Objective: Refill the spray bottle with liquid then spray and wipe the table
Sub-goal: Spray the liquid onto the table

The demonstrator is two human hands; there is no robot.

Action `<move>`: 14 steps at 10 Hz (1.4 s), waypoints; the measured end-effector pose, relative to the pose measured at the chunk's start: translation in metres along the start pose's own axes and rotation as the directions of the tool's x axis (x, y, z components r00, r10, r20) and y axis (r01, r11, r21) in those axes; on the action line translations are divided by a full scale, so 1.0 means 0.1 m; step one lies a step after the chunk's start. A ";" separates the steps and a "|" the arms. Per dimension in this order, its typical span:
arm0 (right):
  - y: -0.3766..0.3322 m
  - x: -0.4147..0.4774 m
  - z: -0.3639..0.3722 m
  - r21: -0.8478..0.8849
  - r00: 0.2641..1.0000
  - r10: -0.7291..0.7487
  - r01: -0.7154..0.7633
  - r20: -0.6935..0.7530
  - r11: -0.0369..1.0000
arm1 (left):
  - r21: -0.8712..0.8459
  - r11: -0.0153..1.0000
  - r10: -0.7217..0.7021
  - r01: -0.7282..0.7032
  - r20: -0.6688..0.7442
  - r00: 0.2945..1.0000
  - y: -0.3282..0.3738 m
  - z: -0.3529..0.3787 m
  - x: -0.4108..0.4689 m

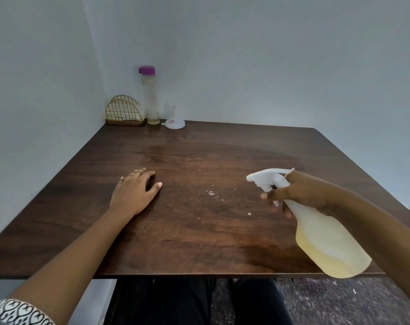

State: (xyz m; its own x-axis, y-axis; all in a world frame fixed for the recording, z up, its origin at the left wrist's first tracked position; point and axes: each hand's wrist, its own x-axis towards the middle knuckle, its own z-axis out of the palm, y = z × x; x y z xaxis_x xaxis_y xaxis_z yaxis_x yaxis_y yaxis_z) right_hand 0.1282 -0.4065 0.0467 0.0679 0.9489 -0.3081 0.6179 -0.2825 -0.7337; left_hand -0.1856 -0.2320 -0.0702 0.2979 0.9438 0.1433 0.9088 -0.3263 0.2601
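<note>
My right hand [300, 194] grips the neck of a white spray bottle [326, 240], tilted above the table's right front, its nozzle pointing left and its fingers at the trigger. Pale yellow liquid fills the lower part of the bottle. My left hand [134, 192] lies flat, palm down, on the dark wooden table [187, 231]. Small white crumbs [212, 194] dot the wood between my hands. A tall clear bottle with a purple cap [150, 95] stands at the back left with a little yellowish liquid at its bottom. A white funnel [174, 123] sits upside down beside it.
A gold wire napkin holder [125, 111] with white napkins stands in the back left corner against the walls. A faint wet patch [211, 153] darkens the table's middle back. My legs and a speckled floor show below the front edge.
</note>
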 end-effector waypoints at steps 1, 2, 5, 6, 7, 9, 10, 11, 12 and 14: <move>-0.01 -0.02 -0.06 0.082 0.996 -0.010 0.003 0.084 0.997 | 0.003 1.000 -0.002 0.002 0.001 1.000 0.00 0.00 0.00; -0.01 -0.01 -0.05 0.118 0.999 -0.025 0.021 0.030 0.993 | 0.001 1.000 0.002 -0.002 0.004 1.000 0.00 -0.01 0.00; -0.02 0.01 -0.06 0.144 0.994 0.026 -0.042 0.110 0.989 | 0.005 1.000 0.002 -0.002 -0.002 1.000 0.00 0.00 0.01; -0.01 0.03 -0.04 0.116 0.998 0.011 -0.017 0.056 0.993 | 0.008 1.000 -0.001 0.001 0.006 1.000 -0.01 0.01 0.02; -0.01 0.07 -0.02 0.092 0.999 0.003 -0.006 0.034 0.996 | 0.008 1.000 0.002 -0.002 0.003 1.000 -0.01 0.01 0.02; -0.05 0.01 -0.13 0.144 0.989 -0.018 -0.003 0.144 0.990 | 0.004 1.000 0.002 -0.002 -0.003 1.000 -0.01 0.01 0.02; -0.04 0.06 -0.11 0.076 0.998 0.008 -0.013 0.065 0.997 | -0.006 1.000 0.001 -0.001 -0.011 1.000 0.00 0.01 0.01; -0.01 0.10 -0.08 0.003 0.999 0.048 -0.048 0.015 0.999 | -0.016 1.000 0.005 -0.006 -0.016 1.000 0.00 0.00 0.00; -0.03 0.08 -0.08 0.018 0.998 0.037 -0.038 0.043 0.999 | -0.028 1.000 0.007 -0.008 -0.018 1.000 0.00 0.00 0.00; -0.06 0.12 -0.02 -0.033 0.997 0.068 -0.069 -0.044 0.997 | -0.028 1.000 0.006 -0.006 -0.018 1.000 -0.01 0.00 -0.01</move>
State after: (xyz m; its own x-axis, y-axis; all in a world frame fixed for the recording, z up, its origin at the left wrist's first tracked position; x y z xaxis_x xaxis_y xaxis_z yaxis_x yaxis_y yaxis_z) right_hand 0.1269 -0.3933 0.0485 0.1442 0.9329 -0.3299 0.6372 -0.3426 -0.6904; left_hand -0.1865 -0.2326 -0.0701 0.2976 0.9409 0.1619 0.8985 -0.3334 0.2857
